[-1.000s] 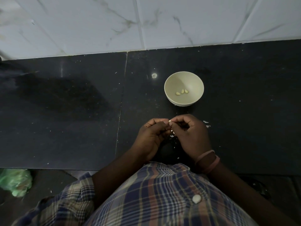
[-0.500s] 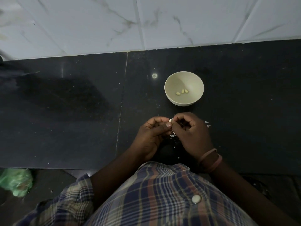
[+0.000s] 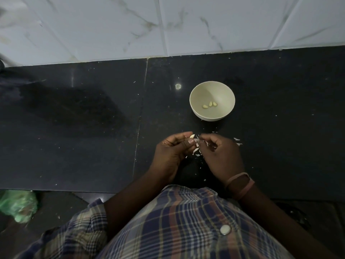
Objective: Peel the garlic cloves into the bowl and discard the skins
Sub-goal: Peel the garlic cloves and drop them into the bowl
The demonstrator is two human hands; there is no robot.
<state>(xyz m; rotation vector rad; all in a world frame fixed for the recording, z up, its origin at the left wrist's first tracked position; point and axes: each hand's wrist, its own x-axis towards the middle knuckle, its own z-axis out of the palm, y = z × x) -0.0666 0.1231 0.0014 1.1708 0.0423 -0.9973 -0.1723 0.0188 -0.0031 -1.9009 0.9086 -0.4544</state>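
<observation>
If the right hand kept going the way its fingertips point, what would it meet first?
The right hand points leftward at the garlic clove gripped by the left hand, so it would likely meet that clove and the left fingers first. Depth is unclear.

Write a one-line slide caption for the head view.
Both hands, left and right, peel a garlic clove over the dark counter, near a bowl holding three peeled cloves.

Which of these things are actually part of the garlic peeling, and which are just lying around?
In use:
left hand holding garlic clove
right hand pulling skin
bowl with three peeled cloves
loose skins

Just lying about:
green plastic bag
wristbands
</observation>
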